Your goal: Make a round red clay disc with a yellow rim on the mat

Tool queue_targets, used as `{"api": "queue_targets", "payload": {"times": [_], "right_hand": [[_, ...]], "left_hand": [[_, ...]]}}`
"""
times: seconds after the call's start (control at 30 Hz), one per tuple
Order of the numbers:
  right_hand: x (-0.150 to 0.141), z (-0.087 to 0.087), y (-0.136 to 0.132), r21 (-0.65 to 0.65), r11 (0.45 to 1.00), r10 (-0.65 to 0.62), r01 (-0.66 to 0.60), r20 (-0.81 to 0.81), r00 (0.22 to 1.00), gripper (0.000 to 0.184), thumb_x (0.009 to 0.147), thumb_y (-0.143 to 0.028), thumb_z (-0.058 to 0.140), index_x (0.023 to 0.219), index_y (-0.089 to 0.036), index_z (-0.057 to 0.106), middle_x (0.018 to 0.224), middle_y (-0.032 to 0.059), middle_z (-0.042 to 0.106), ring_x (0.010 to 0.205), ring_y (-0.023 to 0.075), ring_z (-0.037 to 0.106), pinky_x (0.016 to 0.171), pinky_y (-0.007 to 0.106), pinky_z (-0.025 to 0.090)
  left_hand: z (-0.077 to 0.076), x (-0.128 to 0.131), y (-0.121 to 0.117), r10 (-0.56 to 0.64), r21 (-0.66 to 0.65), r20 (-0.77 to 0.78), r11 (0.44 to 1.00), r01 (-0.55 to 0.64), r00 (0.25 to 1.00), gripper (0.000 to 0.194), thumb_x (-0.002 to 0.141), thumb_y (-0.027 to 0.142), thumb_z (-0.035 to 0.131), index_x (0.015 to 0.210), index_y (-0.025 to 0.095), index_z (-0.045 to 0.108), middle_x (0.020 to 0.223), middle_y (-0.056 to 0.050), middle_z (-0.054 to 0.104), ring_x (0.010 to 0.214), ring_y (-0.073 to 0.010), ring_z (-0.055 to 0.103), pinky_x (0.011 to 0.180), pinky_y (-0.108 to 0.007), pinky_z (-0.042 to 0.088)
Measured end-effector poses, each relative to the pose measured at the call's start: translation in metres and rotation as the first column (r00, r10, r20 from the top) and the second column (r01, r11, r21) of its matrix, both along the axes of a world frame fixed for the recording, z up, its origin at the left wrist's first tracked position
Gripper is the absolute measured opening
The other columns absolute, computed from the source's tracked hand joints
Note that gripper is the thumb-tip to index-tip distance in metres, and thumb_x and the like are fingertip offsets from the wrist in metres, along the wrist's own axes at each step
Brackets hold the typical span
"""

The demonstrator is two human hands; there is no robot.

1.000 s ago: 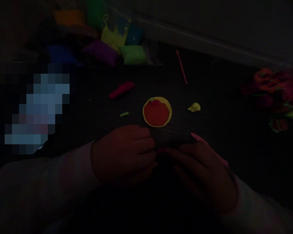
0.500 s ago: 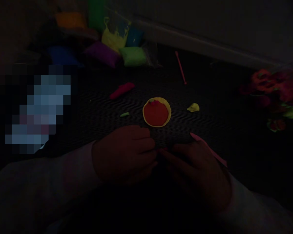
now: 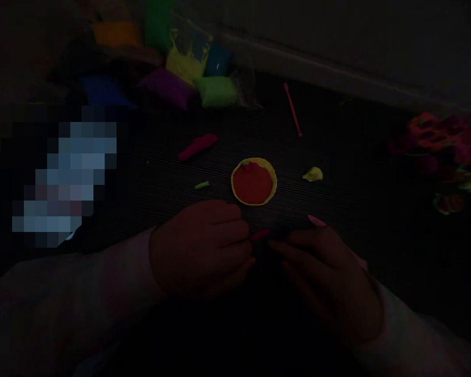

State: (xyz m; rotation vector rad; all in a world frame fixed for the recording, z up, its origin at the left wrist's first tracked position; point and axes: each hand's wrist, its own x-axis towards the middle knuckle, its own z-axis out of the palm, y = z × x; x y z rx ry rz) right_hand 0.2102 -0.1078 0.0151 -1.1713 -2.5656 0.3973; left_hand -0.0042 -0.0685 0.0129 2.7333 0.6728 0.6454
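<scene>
In the dim head view, my left hand [image 3: 202, 248] is closed, its fingertips pinching a small pink piece of clay [image 3: 260, 235] that sticks out to the right. My right hand [image 3: 332, 277] has its fingers stretched out, their tips just beside the clay's free end. Partly covered by that hand lies a pink modelling knife [image 3: 317, 221]. Beyond both hands sits a round clay disc with a red middle [image 3: 252, 184] and a yellow rim [image 3: 275, 183]; a small pink and green bit [image 3: 249, 166] rests at its far edge.
Around the disc lie a pink clay lump [image 3: 198, 146], a green clay bit [image 3: 202, 185], a yellow clay scrap [image 3: 313, 174] and a thin pink tool [image 3: 292, 111]. Coloured clay packs [image 3: 215, 92] are heaped at the back left. Flower-like shapes [image 3: 435, 133] stand right. A blurred-out pale object [image 3: 68, 180] is left.
My right fingertips moved in onto the pink clay, then drew back to the right, leaving more of it showing. My left hand has kept its pinch nearly still.
</scene>
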Motion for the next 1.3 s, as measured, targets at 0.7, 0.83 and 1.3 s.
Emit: {"api": "queue_targets", "payload": {"times": [0.7,0.83,1.3], "right_hand": [[-0.0056,-0.0057,0.0005,0.072,0.996,-0.063,0.052,0.164,0.985,0.034,0.079,-0.024,0.048,0.112,-0.02,0.051,0.092,0.0056,0.055,0.082,0.0176,0.049,0.088,0.048,0.036],[-0.0038,-0.0063,0.0008,0.067,0.997,-0.059,0.049,0.159,0.986,0.036,0.079,-0.025,0.048,0.114,-0.021,0.049,0.092,0.0054,0.055,0.082,0.0175,0.049,0.088,0.049,0.036],[-0.004,-0.0057,0.0008,0.063,0.997,-0.057,0.049,0.137,0.989,0.035,0.078,-0.022,0.05,0.112,-0.018,0.051,0.093,0.0062,0.056,0.081,0.0176,0.05,0.087,0.048,0.037]], "left_hand": [[-0.0009,-0.0012,0.0008,0.02,0.057,-0.088,0.998,-0.015,0.996,0.022,0.079,0.024,0.047,0.096,0.015,0.058,0.067,-0.001,0.058,0.064,-0.0136,0.048,0.058,-0.03,0.037],[-0.0001,0.0003,-0.0007,0.041,0.048,-0.123,0.998,-0.035,0.992,0.019,0.079,0.025,0.047,0.087,0.016,0.061,0.063,-0.001,0.057,0.065,-0.0139,0.048,0.059,-0.03,0.037],[0.0003,0.0013,-0.0006,0.031,0.032,-0.079,0.999,-0.029,0.996,0.02,0.078,0.023,0.047,0.092,0.015,0.059,0.07,-0.002,0.059,0.065,-0.0142,0.048,0.058,-0.03,0.037]]}}
